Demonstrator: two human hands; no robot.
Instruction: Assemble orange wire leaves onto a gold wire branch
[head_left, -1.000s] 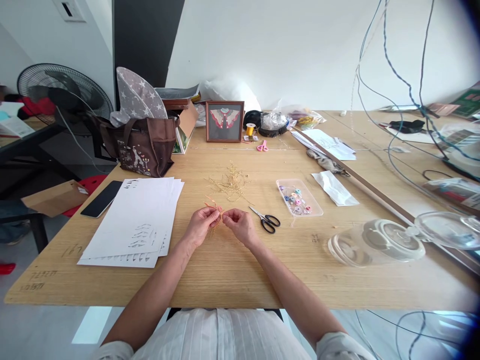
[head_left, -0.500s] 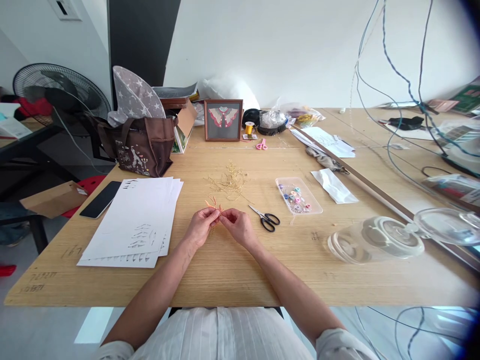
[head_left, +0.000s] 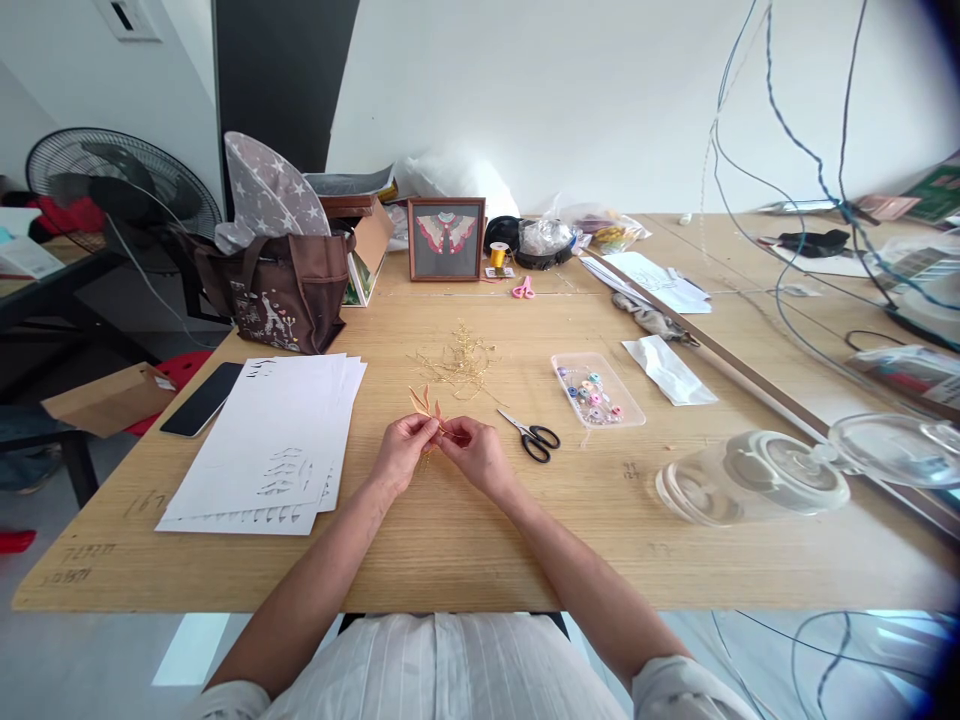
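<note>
Between my two hands is a small orange piece with pointed, petal-like tips that fan up and to the left. My left hand is closed in a pinch on its base. Fingertips together, my right hand pinches at the base's right side; what lies between those fingers is too small to make out. A bit of gold thread hangs below the fingers. Beyond my hands lies a loose tangle of gold thread. Black-handled scissors rest just right of my right hand.
Printed paper sheets and a phone lie left. To the right are a plastic tray of beads, a white packet and a clear jar on its side. A framed piece and pink scissors stand farther back.
The orange piece has turned in my fingers, so more of its pointed tips now show, spread up and left. My hands have stayed in nearly the same place.
</note>
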